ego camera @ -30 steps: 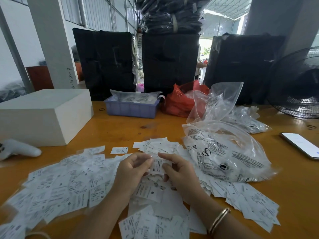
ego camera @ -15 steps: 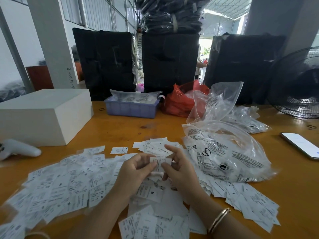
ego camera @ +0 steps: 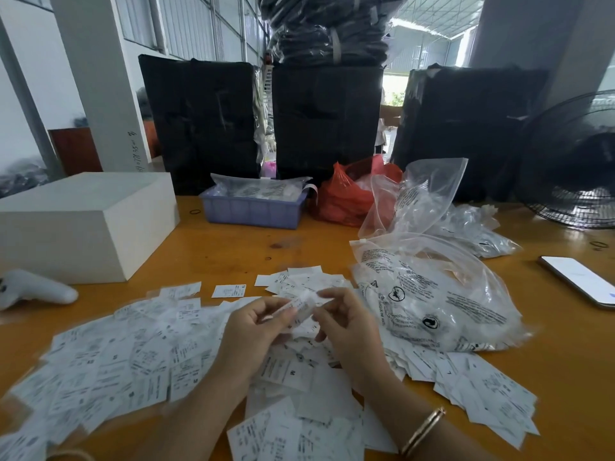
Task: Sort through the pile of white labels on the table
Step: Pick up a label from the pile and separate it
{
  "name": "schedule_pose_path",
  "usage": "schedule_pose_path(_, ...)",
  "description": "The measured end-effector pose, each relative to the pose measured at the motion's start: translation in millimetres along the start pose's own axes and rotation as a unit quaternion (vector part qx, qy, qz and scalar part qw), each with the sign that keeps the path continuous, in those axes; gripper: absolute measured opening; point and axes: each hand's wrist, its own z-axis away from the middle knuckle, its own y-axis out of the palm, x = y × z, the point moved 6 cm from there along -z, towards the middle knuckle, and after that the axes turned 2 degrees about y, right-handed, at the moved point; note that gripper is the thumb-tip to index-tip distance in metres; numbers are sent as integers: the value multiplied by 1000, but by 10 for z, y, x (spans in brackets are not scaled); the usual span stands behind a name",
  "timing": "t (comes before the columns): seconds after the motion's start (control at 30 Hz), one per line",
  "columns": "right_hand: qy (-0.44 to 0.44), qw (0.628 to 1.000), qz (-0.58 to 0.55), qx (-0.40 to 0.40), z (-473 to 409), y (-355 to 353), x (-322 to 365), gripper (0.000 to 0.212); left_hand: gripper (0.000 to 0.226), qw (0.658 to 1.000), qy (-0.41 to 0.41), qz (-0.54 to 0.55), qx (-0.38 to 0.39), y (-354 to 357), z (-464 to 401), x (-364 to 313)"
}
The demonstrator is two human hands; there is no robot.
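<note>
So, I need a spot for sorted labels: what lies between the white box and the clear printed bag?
In the head view, only bare table lies between the white box and the clear printed bag.

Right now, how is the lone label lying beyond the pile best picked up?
The lone label lies flat on the wooden table, apart from the pile. Probably come from above, slide a fingertip under a bare long edge, then pinch it.

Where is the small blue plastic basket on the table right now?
In the head view, the small blue plastic basket sits at the far middle of the wooden table, between the white box on its left and the red plastic bag on its right.
</note>
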Motion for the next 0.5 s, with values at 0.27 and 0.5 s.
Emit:
schedule_pose_path(0.27, -36, 997, 57, 45, 35, 70, 82, 27, 1, 995, 54, -75, 24, 32, 30, -93)
schedule_pose_path(0.5, -107, 976, 167, 94, 65, 148, 124, 33, 2, 985, 90, -144, 5, -68, -35, -139)
